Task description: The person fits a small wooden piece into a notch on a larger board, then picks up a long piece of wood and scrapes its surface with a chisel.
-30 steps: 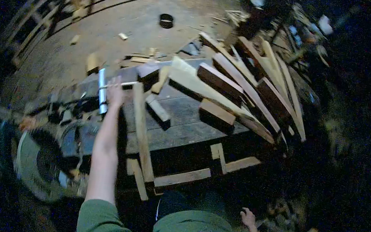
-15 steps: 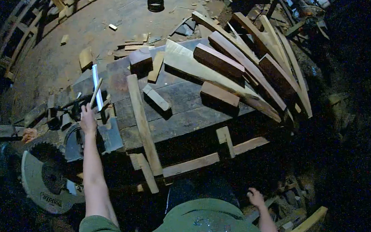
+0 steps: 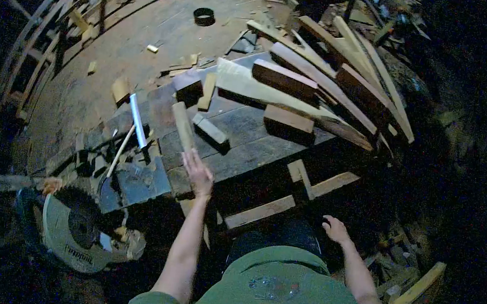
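My left hand (image 3: 197,172) lies with outstretched fingers over a long wooden strip (image 3: 182,124) near the table's front edge, hiding the strip's lower part. Just right of the strip is a short pale block (image 3: 210,130). My right hand (image 3: 336,229) hangs in front of my body at the right, holding nothing, its fingers loosely apart. Left of my left hand, a thin stick (image 3: 121,151) leans beside a bright metallic-looking strip (image 3: 138,121) at the saw's table. The circular saw (image 3: 68,231) with its toothed blade is at the lower left.
Long tapered boards (image 3: 263,90) fan out across the worktable (image 3: 233,160), with thick blocks (image 3: 288,123) among them. A wooden rail (image 3: 260,212) runs below the table's front edge. Farther off, a black ring (image 3: 203,17) and scraps lie on the floor. A slatted frame (image 3: 99,19) curves along the left.
My left hand has let go of the thin stick and moved right, onto the long wooden strip. My right hand has risen slightly, and the whole view has shifted a little.
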Demonstrator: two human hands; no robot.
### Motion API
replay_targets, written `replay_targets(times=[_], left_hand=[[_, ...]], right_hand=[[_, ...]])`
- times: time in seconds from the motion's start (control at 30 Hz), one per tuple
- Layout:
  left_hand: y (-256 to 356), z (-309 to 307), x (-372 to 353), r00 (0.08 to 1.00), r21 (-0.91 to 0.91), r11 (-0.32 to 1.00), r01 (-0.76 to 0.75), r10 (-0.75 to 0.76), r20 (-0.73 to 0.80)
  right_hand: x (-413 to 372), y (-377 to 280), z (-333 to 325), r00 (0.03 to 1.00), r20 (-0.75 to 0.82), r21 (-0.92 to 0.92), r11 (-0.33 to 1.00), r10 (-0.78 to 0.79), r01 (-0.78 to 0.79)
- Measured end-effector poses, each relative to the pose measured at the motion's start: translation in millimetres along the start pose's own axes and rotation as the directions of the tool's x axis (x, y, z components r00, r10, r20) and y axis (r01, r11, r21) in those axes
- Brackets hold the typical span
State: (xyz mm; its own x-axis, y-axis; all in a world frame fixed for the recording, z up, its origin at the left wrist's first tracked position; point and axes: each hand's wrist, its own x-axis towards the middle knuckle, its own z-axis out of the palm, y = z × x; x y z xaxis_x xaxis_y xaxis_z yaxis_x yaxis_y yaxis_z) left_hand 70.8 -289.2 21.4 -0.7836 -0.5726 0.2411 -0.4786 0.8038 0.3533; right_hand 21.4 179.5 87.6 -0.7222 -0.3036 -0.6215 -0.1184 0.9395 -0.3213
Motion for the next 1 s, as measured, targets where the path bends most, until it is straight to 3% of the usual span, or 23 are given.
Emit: replay_targets(times=[0.03, 0.1, 0.17, 0.2, 0.23, 0.27, 0.3, 0.37, 0.4, 0.43, 0.53, 0.57, 0.67, 0.73, 0.83, 0.9, 0.93, 0.97, 1.0], left_hand=[[-8, 6, 0, 1.0, -0.07, 0.997, -0.01, 0.008, -0.022], [-25, 1, 6, 0.965, 0.04, 0.985, -0.169, 0.174, -0.196], [-113, 55, 12, 0.996, -0.369, 0.925, 0.086, -0.072, 0.053], [-136, 49, 20, 0.991, 0.022, 0.994, -0.109, 0.107, 0.076], [-208, 90, 42, 0.777, -0.145, 0.923, 0.358, -0.208, 0.595], [-151, 47, 35, 0.777, -0.158, 0.927, 0.339, -0.182, 0.603], [-100, -12, 72, 0.985, 0.166, 0.979, -0.121, 0.14, -0.103], [-115, -6, 90, 0.961, 0.182, 0.956, -0.229, 0.252, -0.115], [-115, -4, 93, 0.995, 0.129, 0.988, -0.081, 0.071, 0.074], [-133, 15, 94, 0.995, 0.114, 0.993, -0.029, 0.018, 0.096], [-109, 5, 90, 0.993, 0.16, 0.981, -0.11, 0.101, 0.064], [-103, 6, 91, 0.991, 0.205, 0.977, -0.061, 0.036, 0.126], [-80, 4, 75, 0.996, 0.233, 0.969, -0.085, 0.073, 0.058], [-52, 2, 56, 0.962, 0.139, 0.981, -0.137, 0.165, -0.217], [8, -24, 20, 0.977, -0.002, 0.982, -0.187, 0.185, -0.101], [29, -23, -11, 0.978, -0.065, 0.979, -0.194, 0.188, -0.094], [40, -25, -26, 0.97, -0.136, 0.962, -0.235, 0.224, -0.092], [59, -32, -41, 0.984, -0.206, 0.963, -0.172, 0.159, -0.079], [65, -31, -56, 0.989, -0.231, 0.962, -0.148, 0.138, -0.06]], right_hand=[[-4, 6, -2, 1.0, -0.019, 0.009, 1.0, 0.017, -0.017], [-16, 13, 3, 0.99, 0.065, 0.009, 0.992, 0.125, -0.126], [-25, 24, 9, 0.983, 0.047, 0.021, 0.984, 0.178, -0.179], [-31, 31, 13, 0.98, 0.065, -0.007, 0.982, 0.189, -0.189], [-37, 36, 16, 0.974, 0.052, 0.011, 0.975, 0.221, -0.221], [-40, 38, 18, 0.967, 0.098, 0.01, 0.972, 0.235, -0.237], [-40, 41, 19, 0.96, 0.146, 0.004, 0.97, 0.239, -0.242], [-40, 45, 22, 0.952, 0.171, -0.006, 0.966, 0.255, -0.258], [-42, 43, 22, 0.953, 0.16, 0.017, 0.964, 0.258, -0.264], [-45, 39, 21, 0.953, 0.15, 0.043, 0.961, 0.264, -0.273], [-54, 30, 10, 0.949, 0.133, 0.1, 0.949, 0.285, -0.299], [-58, 32, 10, 0.954, 0.121, 0.127, 0.948, 0.276, -0.29], [-63, 43, 15, 0.954, 0.1, 0.143, 0.945, 0.282, -0.294], [-64, 50, 15, 0.952, 0.105, 0.127, 0.946, 0.287, -0.299], [-55, 61, 10, 0.927, 0.229, 0.044, 0.948, 0.297, -0.315], [-40, 65, -5, 0.948, 0.234, -0.066, 0.977, 0.214, -0.204], [-26, 65, -16, 0.962, 0.183, -0.093, 0.978, 0.202, -0.188], [-10, 62, -28, 0.973, 0.134, -0.115, 0.978, 0.186, -0.172], [6, 59, -40, 0.994, -0.005, -0.152, 0.983, 0.107, -0.107]])
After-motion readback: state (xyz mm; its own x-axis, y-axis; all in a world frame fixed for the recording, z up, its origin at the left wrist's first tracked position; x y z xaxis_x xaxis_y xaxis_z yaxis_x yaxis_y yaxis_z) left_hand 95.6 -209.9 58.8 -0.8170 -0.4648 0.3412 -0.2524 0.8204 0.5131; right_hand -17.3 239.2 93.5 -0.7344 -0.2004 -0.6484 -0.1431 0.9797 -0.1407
